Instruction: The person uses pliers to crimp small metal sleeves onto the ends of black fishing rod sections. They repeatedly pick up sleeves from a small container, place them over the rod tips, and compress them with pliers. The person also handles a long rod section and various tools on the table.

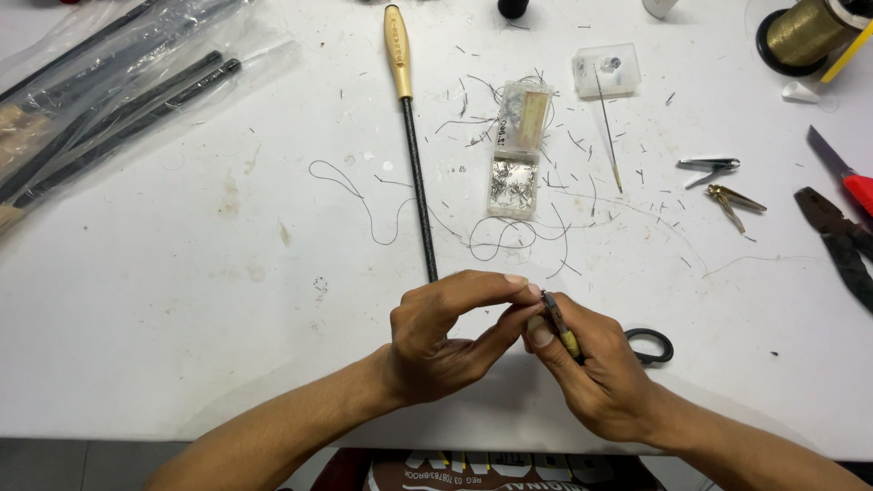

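I'm watching right hand (596,377) clenching a small tool (559,325), axis tilting up-left toward the left | left hand (446,341) pinching fingertips touching the tool's tip, nearer the rod (420,182) | tool lying over table (182,300) front edge, scissors (657,344) just right

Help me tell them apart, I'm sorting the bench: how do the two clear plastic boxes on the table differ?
The longer clear box lies near the middle of the table, its lid end open, one half packed with small silvery metal bits. The smaller clear box sits farther back to the right, squarish, nearly empty apart from one small dark item, with a thin needle lying across it. Both are transparent and rest among thread scraps.
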